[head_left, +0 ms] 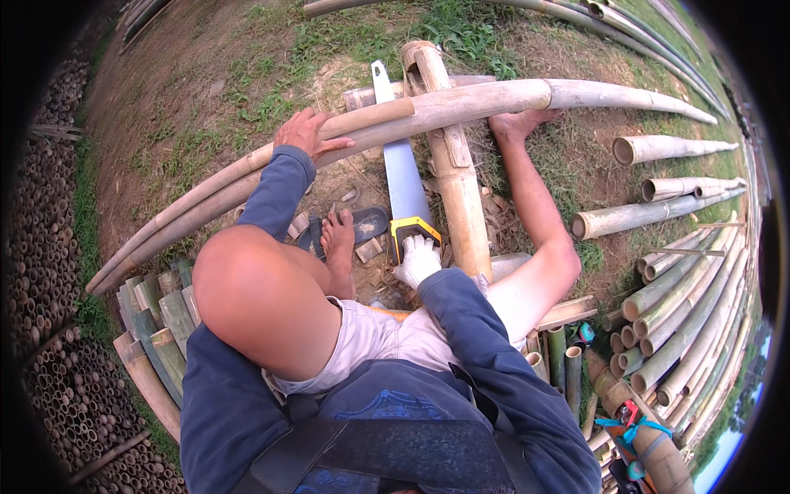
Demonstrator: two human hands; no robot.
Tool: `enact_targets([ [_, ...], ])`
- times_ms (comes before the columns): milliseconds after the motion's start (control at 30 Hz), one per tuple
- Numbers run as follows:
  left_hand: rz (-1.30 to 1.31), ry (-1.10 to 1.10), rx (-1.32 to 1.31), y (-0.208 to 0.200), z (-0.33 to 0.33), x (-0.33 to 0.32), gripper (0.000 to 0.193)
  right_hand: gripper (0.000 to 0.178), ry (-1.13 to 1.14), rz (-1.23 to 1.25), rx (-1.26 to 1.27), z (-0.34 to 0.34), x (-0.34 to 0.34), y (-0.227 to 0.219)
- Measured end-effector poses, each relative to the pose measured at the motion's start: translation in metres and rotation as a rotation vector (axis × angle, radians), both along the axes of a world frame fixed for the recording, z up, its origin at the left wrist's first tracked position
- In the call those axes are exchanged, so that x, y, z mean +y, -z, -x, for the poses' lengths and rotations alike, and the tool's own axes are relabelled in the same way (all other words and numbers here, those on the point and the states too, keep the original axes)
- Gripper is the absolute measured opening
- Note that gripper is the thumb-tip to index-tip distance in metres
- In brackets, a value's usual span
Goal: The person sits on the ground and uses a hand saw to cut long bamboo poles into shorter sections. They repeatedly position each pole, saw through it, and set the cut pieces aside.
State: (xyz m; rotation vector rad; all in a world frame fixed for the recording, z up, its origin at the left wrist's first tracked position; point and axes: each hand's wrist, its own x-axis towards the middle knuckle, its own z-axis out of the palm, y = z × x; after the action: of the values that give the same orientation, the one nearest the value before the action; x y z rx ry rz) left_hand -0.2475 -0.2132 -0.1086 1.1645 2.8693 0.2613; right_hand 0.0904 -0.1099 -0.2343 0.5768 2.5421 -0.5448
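My left hand (309, 136) is bare and grips a thin bamboo pole (362, 120), its thumb stretched along it. That pole lies alongside a longer bamboo pole (485, 100), and its right end stops near the saw. In a white glove, my right hand (419, 262) is closed round the yellow-and-black handle of a handsaw (402, 175). The saw blade points away from me, and the poles hide part of it; whether its teeth touch them I cannot tell. A thick bamboo post (461, 206) with a notched far end runs beneath the long pole, between my legs.
Bamboo offcuts and a dark sandal (370, 222) lie beside my bare left foot (337, 247). Cut bamboo poles (683, 296) are stacked at right, with single poles (634, 216) farther off. Short pieces (177, 317) stand at left, near large piles of bamboo (49, 272).
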Motion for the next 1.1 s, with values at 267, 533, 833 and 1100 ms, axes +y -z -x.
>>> enact_targets([
  [267, 0.032, -0.017, 0.008, -0.010, -0.006, -0.002, 0.091, 0.067, -0.247, -0.039, 0.080, 0.002, -0.001, -0.007],
  [533, 0.054, -0.026, 0.008, -0.003, -0.005, 0.000, 0.093, 0.045, -0.108, 0.233, 0.478, -0.048, -0.017, -0.127],
  [833, 0.016, 0.045, 0.018, 0.007, 0.004, -0.007, 0.092, 0.029, 0.283, 0.454, 0.555, -0.223, 0.068, -0.234],
  [1100, -0.135, 0.081, 0.083, 0.018, 0.000, -0.012, 0.083, 0.035, 0.872, 0.735, 0.750, -0.246, 0.148, -0.177],
])
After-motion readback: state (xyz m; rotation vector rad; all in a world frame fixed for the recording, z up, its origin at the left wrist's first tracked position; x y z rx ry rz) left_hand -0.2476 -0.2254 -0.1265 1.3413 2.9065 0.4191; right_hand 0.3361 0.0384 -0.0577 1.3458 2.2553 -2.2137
